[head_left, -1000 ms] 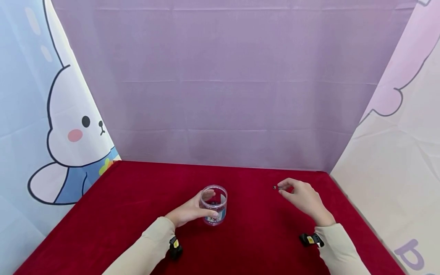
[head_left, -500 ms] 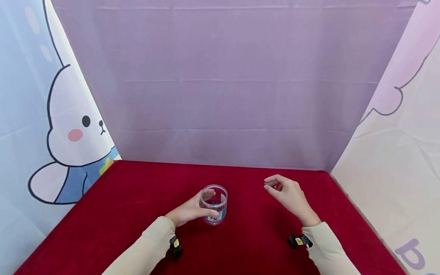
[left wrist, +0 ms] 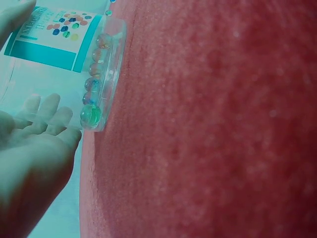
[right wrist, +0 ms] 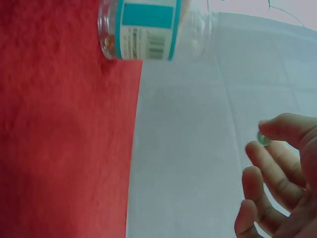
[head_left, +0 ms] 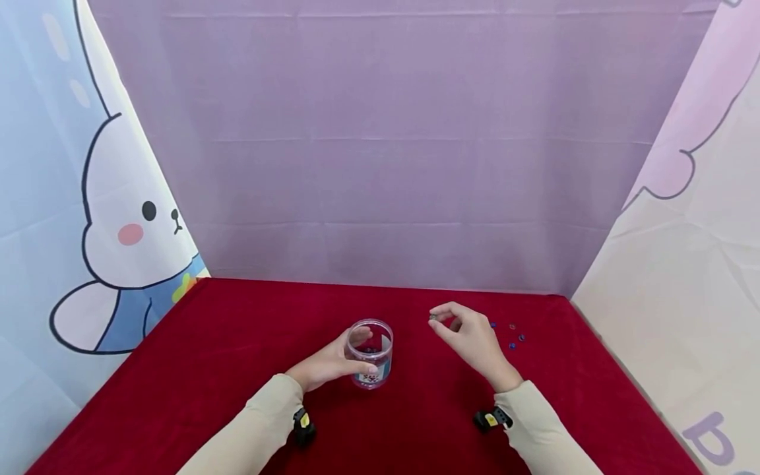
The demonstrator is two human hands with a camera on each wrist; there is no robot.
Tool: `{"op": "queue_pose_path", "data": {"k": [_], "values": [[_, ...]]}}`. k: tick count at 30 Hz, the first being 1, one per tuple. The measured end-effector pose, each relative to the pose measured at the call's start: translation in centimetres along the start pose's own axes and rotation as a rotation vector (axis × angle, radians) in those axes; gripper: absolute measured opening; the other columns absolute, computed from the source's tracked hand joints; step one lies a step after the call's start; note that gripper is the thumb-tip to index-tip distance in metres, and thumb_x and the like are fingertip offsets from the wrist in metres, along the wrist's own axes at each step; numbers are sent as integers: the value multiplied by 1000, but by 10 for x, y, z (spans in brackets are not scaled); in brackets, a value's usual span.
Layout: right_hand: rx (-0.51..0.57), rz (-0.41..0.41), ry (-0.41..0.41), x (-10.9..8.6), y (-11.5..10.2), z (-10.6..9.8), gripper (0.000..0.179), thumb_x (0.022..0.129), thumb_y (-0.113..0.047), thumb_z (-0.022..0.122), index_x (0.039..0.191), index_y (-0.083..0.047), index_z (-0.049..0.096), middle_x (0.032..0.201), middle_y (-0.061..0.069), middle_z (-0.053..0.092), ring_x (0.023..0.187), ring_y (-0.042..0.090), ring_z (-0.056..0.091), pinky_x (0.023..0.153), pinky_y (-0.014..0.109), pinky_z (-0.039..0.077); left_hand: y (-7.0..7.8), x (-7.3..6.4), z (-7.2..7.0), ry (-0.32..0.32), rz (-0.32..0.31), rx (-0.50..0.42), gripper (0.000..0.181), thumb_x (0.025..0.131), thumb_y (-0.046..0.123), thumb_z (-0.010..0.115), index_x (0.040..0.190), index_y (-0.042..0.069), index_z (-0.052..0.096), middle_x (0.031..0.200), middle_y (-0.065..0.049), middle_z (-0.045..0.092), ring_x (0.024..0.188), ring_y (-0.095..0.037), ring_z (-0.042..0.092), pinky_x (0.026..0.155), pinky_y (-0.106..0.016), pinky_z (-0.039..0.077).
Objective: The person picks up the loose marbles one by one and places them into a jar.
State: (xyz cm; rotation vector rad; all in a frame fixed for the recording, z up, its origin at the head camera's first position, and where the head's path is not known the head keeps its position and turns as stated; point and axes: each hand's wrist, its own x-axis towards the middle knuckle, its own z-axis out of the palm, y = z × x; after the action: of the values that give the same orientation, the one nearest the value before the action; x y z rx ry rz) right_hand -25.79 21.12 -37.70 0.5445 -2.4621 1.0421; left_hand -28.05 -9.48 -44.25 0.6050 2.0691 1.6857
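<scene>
Green marble point(right wrist: 264, 139) sits pinched between right fingers point(right wrist: 271, 172), left fingers point(left wrist: 68, 141) holding a clear jar point(head_left: 382, 363).

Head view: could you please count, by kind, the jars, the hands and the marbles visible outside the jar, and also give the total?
Jar: 1
Hands, left hand and right hand: 2
Loose marbles on the red cloth: 4
Pinched marble: 1
Total: 8
</scene>
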Motion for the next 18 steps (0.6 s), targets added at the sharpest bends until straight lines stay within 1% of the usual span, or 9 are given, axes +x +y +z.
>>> {"op": "queue_pose_path", "data": {"k": [4,6,10,13,18], "values": [[34,-22,12,2,-9,10,20,88,-18,79,107,-19,73,93,-10,68,69,16,61,56,27,50,-1,2,1,-4,3,-7,87,88,27,79,155,8,27,158,-10,33,141,-35,32,105,-51,43],[43,-32,7,3,-13,16,20,88,-18,79,107,-17,73,93,-11,68,70,14,60,57,27,51,-1,3,1,-8,7,-14,87,89,26,79,155,7,26,159,-11,32,142,-35,32,106,-52,42],[57,-47,-16,4,-20,29,19,89,-18,79,107,-17,73,94,-12,67,71,10,60,58,26,51,-3,4,1,-18,6,-25,87,89,27,78,156,7,25,159,-12,31,143,-36,30,108,-54,39],[75,-60,-36,5,-26,39,19,89,-17,79,107,-18,73,95,-12,68,71,11,59,58,26,51,-4,4,0,-18,2,-30,87,89,27,78,155,8,26,159,-12,31,143,-35,30,108,-55,37],[107,-100,-56,5,-34,53,21,89,-17,78,109,-13,74,95,-11,68,69,10,58,57,26,51,-4,5,0,-15,9,-34,85,89,27,78,155,10,27,158,-11,31,142,-35,31,109,-55,37]]}}
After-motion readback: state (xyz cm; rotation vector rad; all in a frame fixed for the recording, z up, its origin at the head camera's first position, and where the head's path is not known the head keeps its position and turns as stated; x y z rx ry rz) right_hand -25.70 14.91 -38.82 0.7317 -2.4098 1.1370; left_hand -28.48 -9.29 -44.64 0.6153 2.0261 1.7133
